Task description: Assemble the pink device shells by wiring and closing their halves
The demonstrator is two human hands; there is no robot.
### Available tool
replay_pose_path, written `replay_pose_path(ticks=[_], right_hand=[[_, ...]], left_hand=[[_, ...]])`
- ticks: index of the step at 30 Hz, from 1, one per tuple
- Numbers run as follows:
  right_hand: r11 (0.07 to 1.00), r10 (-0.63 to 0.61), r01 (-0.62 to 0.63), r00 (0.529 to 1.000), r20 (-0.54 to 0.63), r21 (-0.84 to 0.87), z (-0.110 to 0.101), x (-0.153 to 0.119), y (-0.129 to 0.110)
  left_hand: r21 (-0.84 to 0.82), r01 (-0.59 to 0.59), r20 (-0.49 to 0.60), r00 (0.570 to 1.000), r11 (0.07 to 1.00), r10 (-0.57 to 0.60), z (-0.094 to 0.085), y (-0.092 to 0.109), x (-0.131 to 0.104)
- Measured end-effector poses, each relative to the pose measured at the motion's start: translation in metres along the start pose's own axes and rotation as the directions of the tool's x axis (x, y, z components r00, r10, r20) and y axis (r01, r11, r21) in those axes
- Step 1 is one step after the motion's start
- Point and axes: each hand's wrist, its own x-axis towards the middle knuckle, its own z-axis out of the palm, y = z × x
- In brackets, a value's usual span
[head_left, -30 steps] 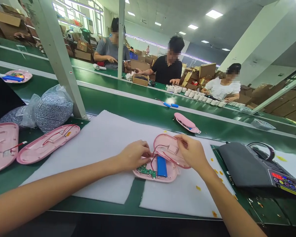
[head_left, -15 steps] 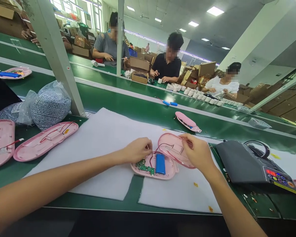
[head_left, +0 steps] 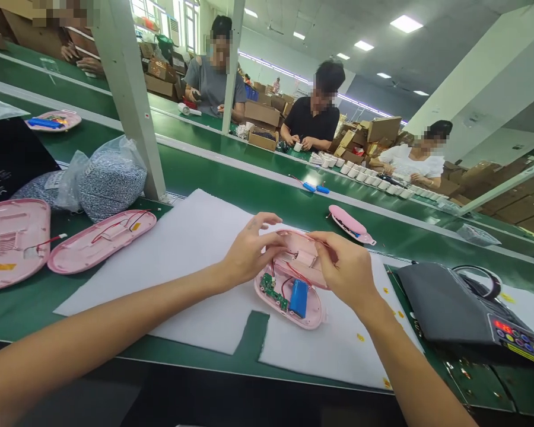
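Observation:
My right hand [head_left: 349, 267] grips the edge of a pink plastic shell half [head_left: 314, 274], holding it tilted with its inner side in view. At that half's left end is my left hand [head_left: 253, 246], fingers apart; whether they touch the shell is unclear. Below lies the matching pink shell half [head_left: 314, 317] on white foam, open side up. Inside it sit a green circuit board [head_left: 271, 289] and a blue battery [head_left: 299, 298]. Thin red and dark wires run between the two halves.
White foam sheet [head_left: 187, 255] covers the green bench. Left are pink shell halves [head_left: 102, 243] and a bagged roll [head_left: 115, 181]. A closed pink shell [head_left: 349, 220] lies behind; a grey machine with red display [head_left: 458, 302] stands right. Co-workers sit across the line.
My left hand has let go of the wire area by the board, opened its fingers and moved up to the raised shell half. The right hand keeps its hold. The view has shifted slightly.

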Motion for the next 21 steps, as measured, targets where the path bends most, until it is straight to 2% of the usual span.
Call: replay_pose_path(ticks=[2,3,5,7,9,11,17,21], right_hand=[[0.999,-0.025,0.024,0.999,0.024,0.039,0.003,0.002,0.0],[0.998,-0.011,0.009,0.999,0.032,0.058,0.004,0.002,0.001],[0.994,0.063,-0.066,0.997,0.038,0.09,0.007,0.004,0.004],[0.985,0.139,-0.143,0.989,0.044,0.1,0.011,0.007,0.006],[0.981,0.168,-0.174,0.983,0.072,0.087,0.014,0.011,0.007],[0.985,0.156,-0.164,0.979,0.128,0.055,0.017,0.015,0.004],[0.986,0.161,-0.144,0.949,0.271,-0.08,0.032,0.025,-0.006],[0.989,0.149,-0.148,0.951,0.272,-0.024,0.037,0.028,-0.003]], left_hand=[[-0.157,0.131,-0.006,0.991,0.979,-0.133,0.002,-0.001,-0.004],[-0.24,0.228,-0.005,0.972,0.944,-0.236,0.002,-0.001,-0.006],[-0.4,0.428,0.036,0.891,0.81,-0.453,0.004,0.0,-0.008],[-0.504,0.567,0.148,0.8,0.651,-0.582,0.005,0.0,-0.009],[-0.524,0.635,0.244,0.75,0.568,-0.614,0.005,-0.002,-0.008],[-0.511,0.664,0.288,0.73,0.545,-0.619,0.005,-0.003,-0.008],[-0.524,0.693,0.327,0.7,0.495,-0.634,0.004,0.003,-0.009],[-0.551,0.683,0.345,0.709,0.479,-0.614,0.003,-0.001,-0.008]])
